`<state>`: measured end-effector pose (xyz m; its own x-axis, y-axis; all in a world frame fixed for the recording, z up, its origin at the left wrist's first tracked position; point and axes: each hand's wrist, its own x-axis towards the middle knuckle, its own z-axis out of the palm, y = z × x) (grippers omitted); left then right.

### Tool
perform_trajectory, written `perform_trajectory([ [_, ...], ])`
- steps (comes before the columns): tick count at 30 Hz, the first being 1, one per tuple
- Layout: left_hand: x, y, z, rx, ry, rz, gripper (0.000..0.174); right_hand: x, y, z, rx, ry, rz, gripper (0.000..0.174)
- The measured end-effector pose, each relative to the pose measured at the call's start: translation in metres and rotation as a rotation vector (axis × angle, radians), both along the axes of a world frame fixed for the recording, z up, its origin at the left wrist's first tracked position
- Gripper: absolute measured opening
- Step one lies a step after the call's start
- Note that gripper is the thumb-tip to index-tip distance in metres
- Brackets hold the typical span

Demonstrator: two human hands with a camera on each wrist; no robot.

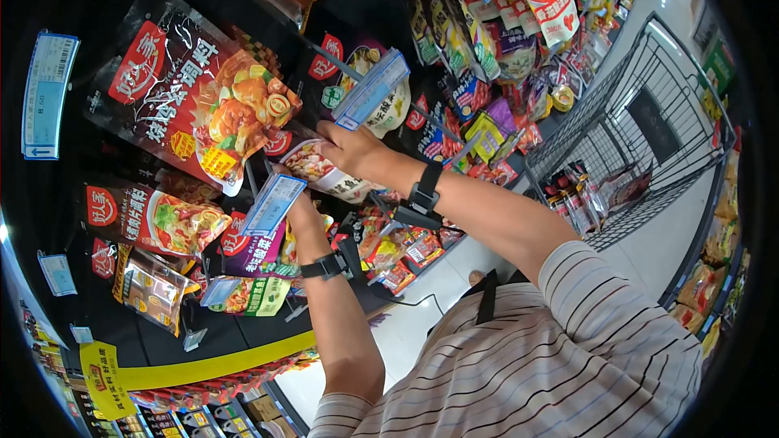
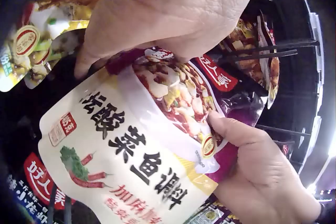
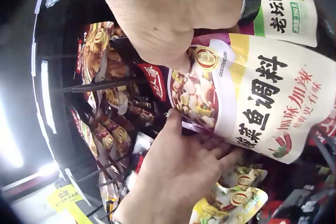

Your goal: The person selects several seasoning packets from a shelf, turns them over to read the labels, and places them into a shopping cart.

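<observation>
A white and purple seasoning pouch (image 1: pixel 324 172) with a fish dish pictured on it lies between both hands. My right hand (image 1: pixel 354 151) pinches one edge; in the left wrist view that hand (image 2: pixel 265 174) has its thumb on the pouch's (image 2: pixel 123 145) printed front and its fingers behind. From the other side my left hand (image 1: pixel 300 209) holds the pouch, partly hidden by a price tag (image 1: pixel 276 204). The right wrist view has the left hand (image 3: pixel 176 169) with its thumb at the pouch's (image 3: pixel 262 98) edge and fingers beneath it.
Hanging pouches surround the hands, among them a large red and black one (image 1: pixel 191 89) at upper left. Metal hooks with price tags (image 1: pixel 372 89) stick out from the dark rack. A wire shopping cart (image 1: pixel 641 130) holding some goods stands at the right. Yellow strip (image 1: pixel 219 369) edges the lower shelf.
</observation>
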<state>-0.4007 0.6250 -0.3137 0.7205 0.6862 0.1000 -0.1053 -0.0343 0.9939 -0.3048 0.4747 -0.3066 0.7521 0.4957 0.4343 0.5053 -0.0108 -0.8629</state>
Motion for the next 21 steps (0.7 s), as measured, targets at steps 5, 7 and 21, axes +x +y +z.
perform_trajectory([
  [5, -0.006, -0.021, 0.007, -0.066, -0.002, 0.049, 0.074, -0.005, -0.022, 0.009, 0.101, 0.043, 0.049, 0.033],
  [7, -0.01, -0.019, -0.001, -0.132, -0.077, -0.025, 0.071, -0.008, -0.032, 0.014, 0.04, 0.095, 0.061, 0.034],
  [21, -0.076, -0.093, 0.004, -0.133, -0.134, -0.042, 0.078, -0.032, -0.096, 0.041, -0.064, 0.11, 0.366, 0.034],
])
